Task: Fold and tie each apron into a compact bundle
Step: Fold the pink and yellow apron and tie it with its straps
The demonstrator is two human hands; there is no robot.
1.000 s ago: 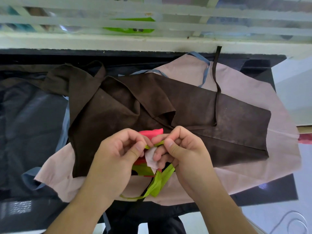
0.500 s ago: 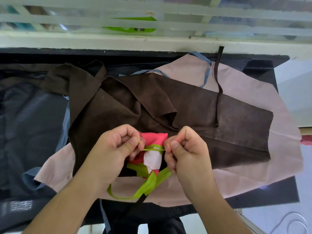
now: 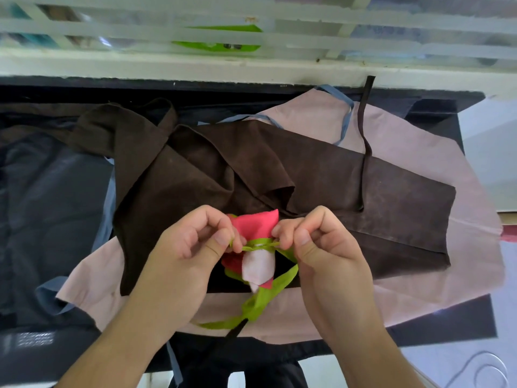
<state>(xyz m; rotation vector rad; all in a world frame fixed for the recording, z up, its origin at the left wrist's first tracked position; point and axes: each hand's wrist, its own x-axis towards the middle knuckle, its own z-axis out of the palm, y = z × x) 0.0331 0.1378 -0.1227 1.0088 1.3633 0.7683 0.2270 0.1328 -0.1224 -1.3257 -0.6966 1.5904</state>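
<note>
A person stands at a dark worktop, seen from above through a head-worn camera. Both hands meet at the centre of the view, just above the near edge of a pile of aprons.

Between the hands sits a small pink apron bundle, folded tight, with a pale patch of cloth showing on its near side. A lime-green tie runs across its middle, stretched straight between the hands. The left hand pinches one end between thumb and curled fingers; the right hand pinches the other end the same way. The loose ends of the tie trail down toward the person in a loop.

This bundle looks close to finished: the folding is done and the knot seems to be at the tightening stage, though the knot itself is too small to make out.

Much appears left. A brown apron lies spread and rumpled under the hands, its thin strap trailing to the far edge. Beneath it a pale pink apron with blue straps lies flat. Darker cloth lies at the left; what it is cannot be told. None of these is folded or tied.
</note>
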